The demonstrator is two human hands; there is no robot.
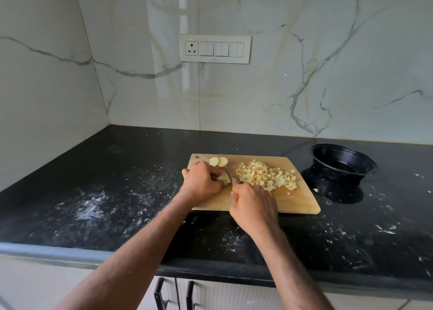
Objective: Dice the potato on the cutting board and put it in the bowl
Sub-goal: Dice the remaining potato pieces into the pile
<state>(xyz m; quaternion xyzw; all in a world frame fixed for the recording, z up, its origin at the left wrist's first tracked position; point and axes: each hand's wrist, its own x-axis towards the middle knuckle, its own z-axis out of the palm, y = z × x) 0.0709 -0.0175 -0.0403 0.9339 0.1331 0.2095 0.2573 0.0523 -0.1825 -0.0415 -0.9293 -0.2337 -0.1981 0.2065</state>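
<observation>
Most potato lies diced in a pale pile on the wooden cutting board. The left hand pins a remaining piece, the right hand grasps a small knife. Two slices wait; the black bowl, right, appears empty.

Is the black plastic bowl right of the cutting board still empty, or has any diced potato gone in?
Empty: the black plastic bowl shows only dark interior, while the diced potato pile sits on the wooden cutting board.

Pale yellow potato dice on a tan cutting board, black bowl, white-flecked black counter.
</observation>
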